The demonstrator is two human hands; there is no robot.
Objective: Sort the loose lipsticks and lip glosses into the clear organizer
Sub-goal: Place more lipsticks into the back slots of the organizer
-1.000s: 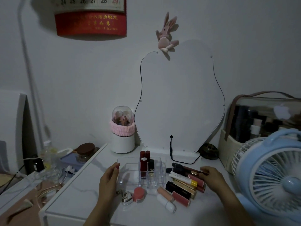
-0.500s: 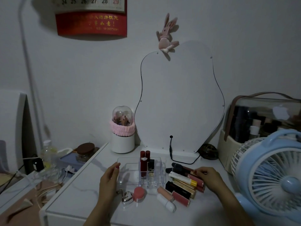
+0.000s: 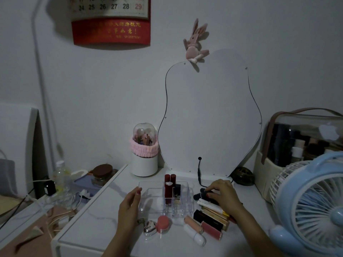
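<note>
The right hand's (image 3: 225, 196) fingers (image 3: 213, 192) are curled down over a dark tube (image 3: 201, 194) at the back of the loose pile, gripping it as far as I can see. The left hand (image 3: 129, 206) rests against the left wall of the organizer (image 3: 150, 201), fingers relaxed and fairly straight, nothing held.

The organizer sits mid-desk, towards the back edge. Two red lipsticks (image 3: 169, 186) and a black one (image 3: 177, 191) stand upright in its right-hand slots; its wide left compartment is too clear to read. The pile (image 3: 213, 214) lies just right of the organizer, tubes flat and side by side. Nearer the front edge lie a pink gloss (image 3: 194, 223), a red gloss (image 3: 211, 230) and a white tube (image 3: 194, 235), with a round pink pot (image 3: 163, 223) and a silver heart (image 3: 150, 229) in front of the organizer.

A mirror (image 3: 211, 115) leans at the back edge beside a white pot (image 3: 144, 162) with a pink band. A blue fan (image 3: 311, 204) fills the right corner.
</note>
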